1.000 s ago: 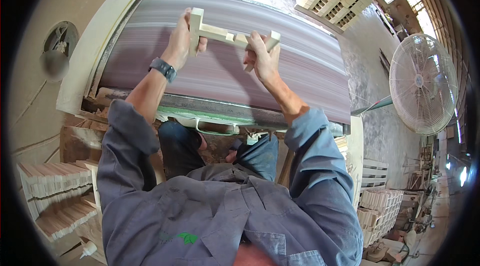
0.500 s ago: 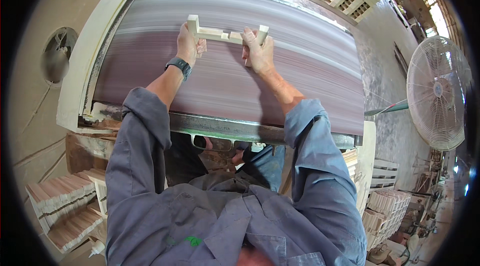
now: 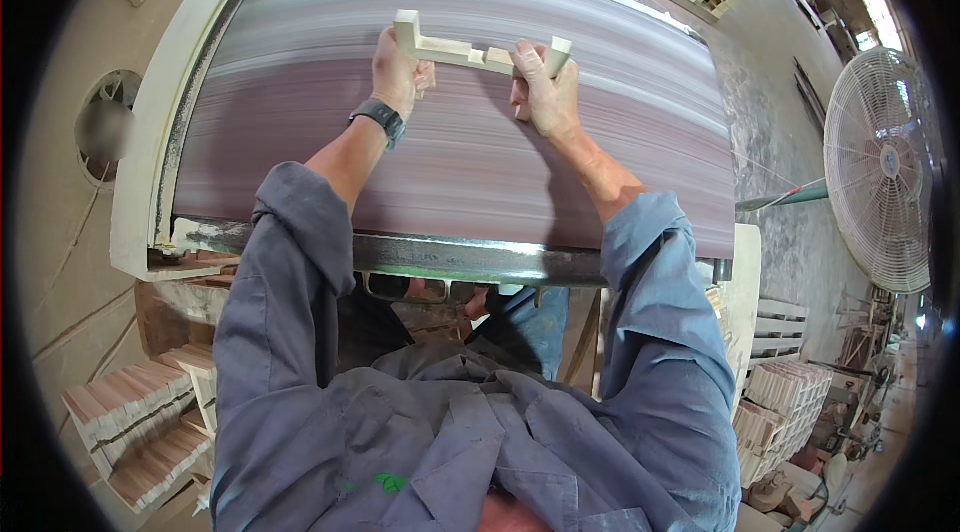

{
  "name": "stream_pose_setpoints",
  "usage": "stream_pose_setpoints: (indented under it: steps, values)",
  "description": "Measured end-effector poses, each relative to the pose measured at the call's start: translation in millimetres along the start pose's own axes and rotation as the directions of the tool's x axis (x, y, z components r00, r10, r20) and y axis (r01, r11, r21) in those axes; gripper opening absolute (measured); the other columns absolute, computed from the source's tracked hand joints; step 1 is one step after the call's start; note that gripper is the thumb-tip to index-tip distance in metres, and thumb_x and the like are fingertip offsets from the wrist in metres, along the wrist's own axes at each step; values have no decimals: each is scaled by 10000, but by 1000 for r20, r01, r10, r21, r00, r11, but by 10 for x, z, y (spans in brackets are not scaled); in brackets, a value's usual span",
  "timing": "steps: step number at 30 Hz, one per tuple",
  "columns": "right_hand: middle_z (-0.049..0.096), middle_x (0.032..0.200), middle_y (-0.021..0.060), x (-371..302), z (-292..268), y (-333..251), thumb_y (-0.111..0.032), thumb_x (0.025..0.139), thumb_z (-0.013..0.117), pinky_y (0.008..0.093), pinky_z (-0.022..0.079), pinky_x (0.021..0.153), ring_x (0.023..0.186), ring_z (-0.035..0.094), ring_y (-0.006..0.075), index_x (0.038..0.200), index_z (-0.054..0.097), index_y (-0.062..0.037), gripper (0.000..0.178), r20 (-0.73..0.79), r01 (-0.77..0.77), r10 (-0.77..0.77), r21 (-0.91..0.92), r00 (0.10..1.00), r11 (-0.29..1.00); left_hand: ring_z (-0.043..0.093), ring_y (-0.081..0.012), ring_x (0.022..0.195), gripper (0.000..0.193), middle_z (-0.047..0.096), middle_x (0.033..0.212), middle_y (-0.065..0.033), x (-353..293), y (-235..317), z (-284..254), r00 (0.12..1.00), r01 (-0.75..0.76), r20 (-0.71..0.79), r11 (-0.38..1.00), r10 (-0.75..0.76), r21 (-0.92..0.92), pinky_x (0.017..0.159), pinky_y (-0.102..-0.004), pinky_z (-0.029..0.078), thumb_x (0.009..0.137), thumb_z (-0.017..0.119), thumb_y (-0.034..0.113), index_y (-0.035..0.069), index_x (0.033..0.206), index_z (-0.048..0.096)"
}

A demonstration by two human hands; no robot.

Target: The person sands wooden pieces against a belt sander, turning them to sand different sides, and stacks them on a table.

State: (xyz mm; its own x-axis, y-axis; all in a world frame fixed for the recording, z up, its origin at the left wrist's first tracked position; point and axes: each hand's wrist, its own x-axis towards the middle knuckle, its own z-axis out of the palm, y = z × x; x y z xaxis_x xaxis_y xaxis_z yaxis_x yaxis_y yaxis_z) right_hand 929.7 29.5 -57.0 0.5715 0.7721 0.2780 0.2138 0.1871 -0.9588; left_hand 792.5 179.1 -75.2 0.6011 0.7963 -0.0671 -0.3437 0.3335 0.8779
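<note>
A pale, notched wooden piece (image 3: pixel 447 50) is held over the far half of a broad, streaked purplish belt (image 3: pixel 290 122); whether its underside is touched by the belt cannot be told. Its left end is wrapped by the curled fingers of the left hand (image 3: pixel 399 72), and its right end is grasped by the right hand (image 3: pixel 552 97), thumb uppermost. The two ends are probably gripped so that the piece is kept level and pressure is shared, while the notched middle is left uncovered. To the right of the belt, a caged fan (image 3: pixel 880 147) is stood, perhaps so that air can be moved across it. Wooden strips (image 3: pixel 135 402) are stacked off the belt's near left corner and wooden blocks (image 3: pixel 790 394) off its near right, likely so that its surface is left uncrowded.
</note>
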Motion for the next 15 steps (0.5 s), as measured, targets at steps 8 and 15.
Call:
stream_pose_setpoints:
  steps: [8, 15]
  values:
    - [507, 527, 20, -326, -239, -47, -388, 963, 594, 265, 398, 418, 456, 510, 97, 689, 579, -31, 450, -60, -47, 48, 4, 997, 999, 380, -122, 401, 333, 422, 584, -47, -232, -153, 265, 997, 70, -14, 997, -70, -12, 373, -279, 292, 1013, 271, 342, 80, 1142, 432]
    - [532, 557, 25, -1006, -322, -274, -313, 972, 580, 246, 387, 438, 477, 508, 88, 720, 564, -43, 370, -36, -96, 96, -4, 995, 995, 511, -123, 506, 480, 509, 684, -54, -854, -85, 177, 990, 112, 80, 990, -119, 87, 403, -248, 360, 1028, 279, 460, 41, 1047, 512]
